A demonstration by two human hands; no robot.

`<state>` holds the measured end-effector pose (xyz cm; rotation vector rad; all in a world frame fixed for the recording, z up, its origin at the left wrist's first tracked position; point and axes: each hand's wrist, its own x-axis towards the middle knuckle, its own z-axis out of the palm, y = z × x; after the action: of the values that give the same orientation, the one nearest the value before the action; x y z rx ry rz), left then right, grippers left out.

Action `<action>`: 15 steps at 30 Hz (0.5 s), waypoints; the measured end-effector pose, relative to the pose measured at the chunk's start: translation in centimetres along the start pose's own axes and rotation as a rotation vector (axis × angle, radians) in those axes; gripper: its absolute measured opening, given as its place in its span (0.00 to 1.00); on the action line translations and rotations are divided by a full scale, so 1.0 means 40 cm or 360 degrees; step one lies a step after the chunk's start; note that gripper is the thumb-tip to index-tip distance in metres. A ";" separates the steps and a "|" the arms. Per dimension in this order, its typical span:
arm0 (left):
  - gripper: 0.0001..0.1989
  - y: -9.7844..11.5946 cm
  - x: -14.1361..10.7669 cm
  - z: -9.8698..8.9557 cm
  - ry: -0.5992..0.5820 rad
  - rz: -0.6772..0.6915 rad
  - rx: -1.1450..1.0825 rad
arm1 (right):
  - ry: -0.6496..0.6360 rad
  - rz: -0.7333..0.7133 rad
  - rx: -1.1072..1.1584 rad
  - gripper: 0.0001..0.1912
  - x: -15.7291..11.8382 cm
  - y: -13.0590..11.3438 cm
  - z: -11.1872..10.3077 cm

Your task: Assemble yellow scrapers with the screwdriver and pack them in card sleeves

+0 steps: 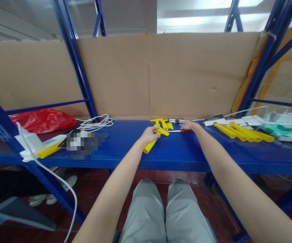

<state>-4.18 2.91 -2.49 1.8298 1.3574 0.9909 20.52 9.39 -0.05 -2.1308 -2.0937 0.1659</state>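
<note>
On the blue table (125,145), my left hand (149,134) is closed on a yellow T-shaped tool (149,146), whose thick tube points toward me. My right hand (187,125) grips a screwdriver (186,131) with a red handle, and its metal shaft points left toward the yellow tool's head. Whether the shaft's tip touches the tool is too small to tell. Just behind lie more yellow T-shaped parts (164,125) and small yellow pieces (170,126). A silvery bundle (176,120) rests beyond my right hand.
Several yellow tubes (247,132) lie at the right, near white cables and a green item (275,130). At the left are coiled white cable (97,124), a red bag (44,119) and a yellow-handled tool (48,151). Cardboard (181,74) stands behind the table.
</note>
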 end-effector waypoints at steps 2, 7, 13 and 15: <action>0.26 0.002 -0.002 0.001 -0.0002 -0.0004 0.0003 | 0.0010 0.0001 -0.0023 0.12 0.001 0.002 0.001; 0.26 0.012 -0.011 0.003 0.0017 -0.0001 0.0028 | 0.0080 0.0016 -0.0041 0.12 -0.001 0.003 0.012; 0.26 0.022 -0.019 0.002 0.0015 -0.0008 0.0032 | 0.0244 0.0101 0.0097 0.12 -0.020 -0.007 0.018; 0.26 0.025 -0.022 -0.002 0.0033 0.0007 0.0067 | 0.0334 0.0077 0.0163 0.12 -0.028 -0.014 0.018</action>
<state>-3.93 1.81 -1.77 1.8588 1.3972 0.9929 19.82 8.31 -0.68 -2.0430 -1.8772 0.0505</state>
